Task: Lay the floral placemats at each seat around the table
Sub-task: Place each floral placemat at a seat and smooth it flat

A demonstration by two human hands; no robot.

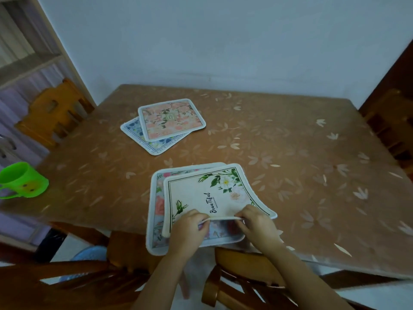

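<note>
A cream placemat with green leaves and the word "Beautiful" (214, 193) lies on top of a grey-edged floral placemat (156, 211) at the table's near edge. My left hand (187, 229) and my right hand (257, 222) both pinch the cream mat's near edge, lifting it slightly off the mat below. Farther back on the left, a pink floral placemat (171, 118) lies over a blue floral placemat (136, 133), both flat on the table (290, 153).
A green plastic mug (21, 180) stands at the table's left edge. Wooden chairs stand at the left (51, 113), the right (391, 130) and close in front of me (234, 276). A wall runs behind the table and a shelf unit stands at the far left.
</note>
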